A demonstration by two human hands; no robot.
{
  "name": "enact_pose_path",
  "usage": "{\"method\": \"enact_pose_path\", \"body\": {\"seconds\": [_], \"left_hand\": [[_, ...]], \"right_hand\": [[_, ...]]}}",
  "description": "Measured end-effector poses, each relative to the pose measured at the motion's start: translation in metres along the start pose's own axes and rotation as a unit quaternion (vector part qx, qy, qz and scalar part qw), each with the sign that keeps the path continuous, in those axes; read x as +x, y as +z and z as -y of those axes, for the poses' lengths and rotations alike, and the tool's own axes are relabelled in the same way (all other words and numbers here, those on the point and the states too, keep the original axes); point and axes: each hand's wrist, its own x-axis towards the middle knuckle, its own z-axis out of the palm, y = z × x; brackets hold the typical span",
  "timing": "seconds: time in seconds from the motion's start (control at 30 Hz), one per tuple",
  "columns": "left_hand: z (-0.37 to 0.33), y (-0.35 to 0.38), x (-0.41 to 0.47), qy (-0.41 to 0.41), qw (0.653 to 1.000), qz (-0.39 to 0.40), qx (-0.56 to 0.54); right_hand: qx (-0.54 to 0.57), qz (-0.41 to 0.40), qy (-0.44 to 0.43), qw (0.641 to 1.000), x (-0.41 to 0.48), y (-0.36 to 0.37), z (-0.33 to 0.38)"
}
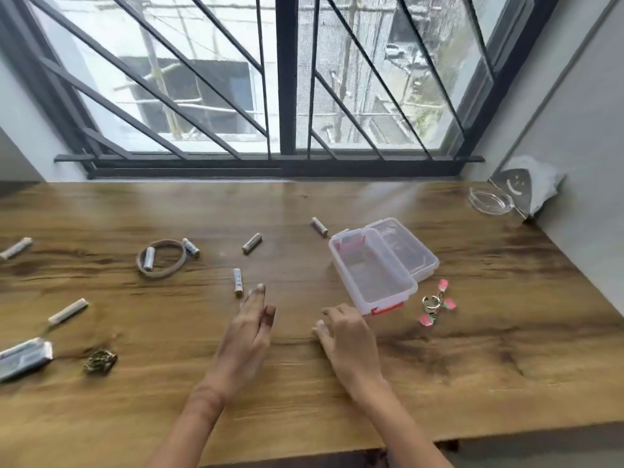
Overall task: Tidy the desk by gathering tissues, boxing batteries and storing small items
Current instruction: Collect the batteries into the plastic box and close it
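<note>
Loose batteries [252, 243] on the desk [472, 366]; clear plastic box [373, 270] open and empty.
Left hand [248, 327], fingers straight and holding nothing, points at the nearest battery [237, 281], apparently to collect it; right hand [344, 336], loosely spread and also empty, sits just beside the box, probably to steady it.

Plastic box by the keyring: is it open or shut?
Open: the box has no cover on, and its lid lies beside it.

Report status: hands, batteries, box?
Both grips empty: left hand by nearest small white cylindrical battery, right hand beside clear rectangular plastic box. Box open, no batteries inside. Nothing blocking.
</note>
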Motion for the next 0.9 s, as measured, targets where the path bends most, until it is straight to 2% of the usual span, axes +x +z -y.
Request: {"method": "enact_pose_path", "body": {"seconds": [0.1, 0.2, 0.27, 0.4, 0.57, 0.77, 0.9], "left_hand": [[0.006, -0.001, -0.005, -0.022, 0.999, -0.031, 0.022], [0.006, -0.008, -0.001, -0.081, 0.979, -0.163, 0.093], [0.007, -0.015, 0.011, -0.126, 0.961, -0.219, 0.109], [0.009, -0.024, 0.044, -0.210, 0.951, -0.189, 0.123], [0.015, -0.023, 0.068, -0.248, 0.947, -0.147, 0.139], [0.014, -0.021, 0.077, -0.231, 0.951, -0.124, 0.166], [0.007, -0.025, 0.089, -0.204, 0.951, -0.159, 0.168]], "right_hand": [[-0.012, 0.033, 0.026, 0.999, -0.004, 0.004, 0.005], [-0.004, 0.033, 0.022, 0.999, -0.004, 0.004, 0.007], [0.028, 0.027, 0.024, 0.999, -0.003, 0.003, 0.010], [0.098, 0.007, 0.035, 0.995, 0.001, -0.002, 0.018], [0.140, 0.000, 0.024, 0.990, 0.014, -0.009, 0.024], [0.173, 0.005, 0.017, 0.985, 0.043, -0.018, 0.025], [0.193, -0.006, 0.008, 0.981, 0.079, -0.036, 0.025]]}}
